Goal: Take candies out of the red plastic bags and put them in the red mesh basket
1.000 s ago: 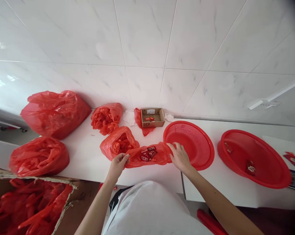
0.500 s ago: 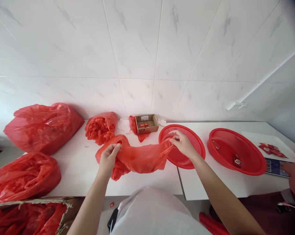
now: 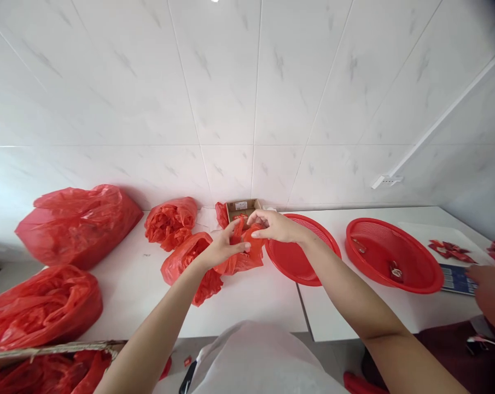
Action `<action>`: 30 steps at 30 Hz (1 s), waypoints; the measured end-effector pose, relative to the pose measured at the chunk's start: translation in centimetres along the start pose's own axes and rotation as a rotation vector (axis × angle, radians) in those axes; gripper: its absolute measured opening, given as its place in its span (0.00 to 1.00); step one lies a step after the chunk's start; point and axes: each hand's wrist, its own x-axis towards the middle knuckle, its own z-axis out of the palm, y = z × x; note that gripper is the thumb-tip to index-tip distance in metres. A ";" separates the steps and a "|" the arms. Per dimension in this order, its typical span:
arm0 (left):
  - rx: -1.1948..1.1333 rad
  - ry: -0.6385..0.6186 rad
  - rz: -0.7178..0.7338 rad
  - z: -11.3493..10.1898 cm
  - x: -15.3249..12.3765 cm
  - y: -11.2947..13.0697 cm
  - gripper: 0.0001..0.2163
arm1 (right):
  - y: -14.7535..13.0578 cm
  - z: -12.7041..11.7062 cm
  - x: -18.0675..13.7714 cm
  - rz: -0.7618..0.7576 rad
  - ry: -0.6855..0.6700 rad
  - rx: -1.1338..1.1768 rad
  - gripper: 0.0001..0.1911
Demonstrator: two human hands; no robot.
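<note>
A thin red plastic bag (image 3: 251, 253) is bunched between my two hands above the white table. My left hand (image 3: 218, 251) is at its left side, thumb pointing right and fingers curled around the film. From the right, my right hand (image 3: 278, 227) grips the bag's upper part with bent fingers. Just left of the held bag lies an open red bag (image 3: 177, 257) stuffed with crumpled red plastic. Behind my hands stands a small cardboard box (image 3: 241, 207), its front partly hidden by them. A red mesh basket (image 3: 327, 249) is below my right wrist.
Full red bags (image 3: 79, 221) stand at the left, above a carton (image 3: 46, 350) of red plastic. A second red basket (image 3: 395, 235) holds a few small packets. At far right, another person's hand (image 3: 491, 293) is near a blue keypad (image 3: 456, 278) and a white tray (image 3: 415, 231).
My hands came together, mostly by the right hand moving left. The bag, stretched out between them before, is now gathered and crumpled. The view tilted slightly up.
</note>
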 end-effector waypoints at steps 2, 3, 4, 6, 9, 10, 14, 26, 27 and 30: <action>0.087 -0.029 -0.052 0.4 1.1 -0.5 0.34 | -0.9 0.7 1.3 -0.037 0.006 -0.026 0.12; 0.119 -0.025 -0.059 0.6 1.6 -0.9 0.31 | -1.3 1.1 1.9 -0.062 0.004 -0.029 0.11; 0.137 -0.018 -0.064 0.7 2.0 -1.2 0.27 | -1.4 1.5 2.4 -0.091 0.003 -0.008 0.11; 0.126 0.003 -0.083 0.8 2.6 -1.8 0.20 | -1.4 2.1 3.3 -0.154 0.033 0.104 0.11; 0.057 0.040 -0.110 0.5 2.9 -2.2 0.20 | -0.1 2.4 3.7 -0.182 0.183 0.243 0.12; 0.031 0.064 -0.112 0.4 2.9 -2.3 0.21 | 0.6 2.4 3.6 -0.181 0.203 0.244 0.13; -0.046 0.128 -0.106 -0.4 3.1 -2.3 0.23 | 3.1 2.8 2.6 -0.220 0.103 0.212 0.11; 0.243 -0.080 0.063 -3.3 3.9 0.7 0.06 | 2.4 2.2 2.4 -0.190 0.236 0.319 0.11; 0.299 -0.060 0.087 -3.3 4.3 0.6 0.04 | 3.2 2.4 3.2 -0.166 0.274 0.279 0.12; 0.465 0.097 0.180 -3.1 5.3 -0.1 0.06 | 5.6 3.3 5.1 -0.081 0.279 0.230 0.14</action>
